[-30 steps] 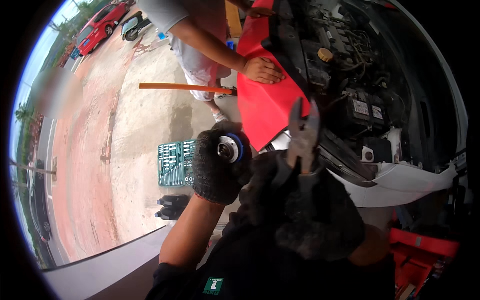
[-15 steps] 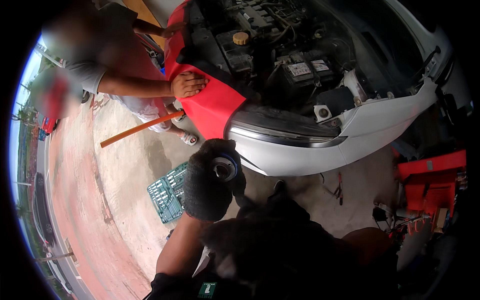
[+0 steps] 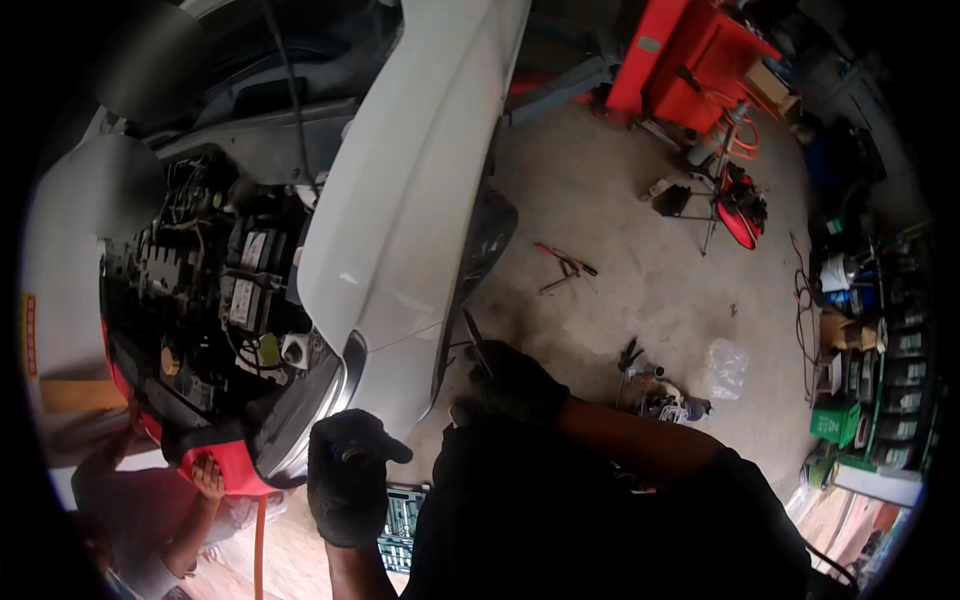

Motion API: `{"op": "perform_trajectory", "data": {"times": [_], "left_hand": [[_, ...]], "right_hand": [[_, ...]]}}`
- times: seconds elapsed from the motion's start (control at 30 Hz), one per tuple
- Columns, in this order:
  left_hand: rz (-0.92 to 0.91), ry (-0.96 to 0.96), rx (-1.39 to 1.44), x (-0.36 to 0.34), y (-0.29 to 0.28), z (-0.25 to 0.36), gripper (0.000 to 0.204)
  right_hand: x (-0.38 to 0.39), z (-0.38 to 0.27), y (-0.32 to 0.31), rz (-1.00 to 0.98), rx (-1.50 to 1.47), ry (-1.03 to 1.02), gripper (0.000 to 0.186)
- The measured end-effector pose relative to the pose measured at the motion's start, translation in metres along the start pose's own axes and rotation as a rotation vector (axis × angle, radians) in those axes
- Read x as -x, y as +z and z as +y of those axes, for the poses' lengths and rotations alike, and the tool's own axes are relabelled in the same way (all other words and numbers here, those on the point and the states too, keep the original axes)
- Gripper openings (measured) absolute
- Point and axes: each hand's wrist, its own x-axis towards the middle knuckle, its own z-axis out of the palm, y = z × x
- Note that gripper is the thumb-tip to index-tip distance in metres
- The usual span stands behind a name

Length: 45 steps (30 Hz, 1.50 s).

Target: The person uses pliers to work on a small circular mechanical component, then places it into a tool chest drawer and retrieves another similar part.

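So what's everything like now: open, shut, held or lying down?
Black-gloved left hand: closed round a dark, round part
Black-gloved right hand: gripping a dark metal tool
White metal car: engine bay uncovered
Green rectangular tool case: open, partly hidden
Red sheet-like cover: draped over the car's front
Clear plastic bag: lying on grey floor

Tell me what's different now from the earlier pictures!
The view turned right: the white car now sits on the left, and a green box came into sight. The right hand moved away from the left hand, holding a dark tool. The left hand still grips a round part; another person's hand still rests on the red cover.
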Motion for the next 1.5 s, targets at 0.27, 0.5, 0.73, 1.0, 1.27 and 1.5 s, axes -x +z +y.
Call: {"op": "perform_trajectory", "data": {"times": [0.27,0.5,0.73,1.0,1.27,1.5], "left_hand": [[-0.57,-0.222,-0.313,-0.069,0.081,-0.089,0.039],[-0.807,-0.778,0.145,-0.11,0.228,-0.119,0.042],[-0.984,-0.699,-0.17,-0.16,0.365,-0.184,0.037],[-0.979,-0.802,-0.113,-0.197,0.612,-0.24,0.038],[-1.241,-0.993,-0.112,-0.222,0.87,-0.316,0.034],[-1.231,-1.089,-0.028,-0.214,1.142,-0.388,0.03]], "right_hand": [[0.084,0.083,-0.004,0.349,0.876,-0.114,0.039],[0.17,0.115,-0.086,0.669,0.458,0.221,0.041],[0.158,0.288,-0.16,0.82,0.867,0.269,0.039],[0.243,0.333,-0.407,1.128,-0.809,0.417,0.041],[0.319,0.424,-0.592,1.442,-0.696,0.493,0.056],[0.445,0.619,-0.565,0.871,-0.635,1.28,0.047]]}}
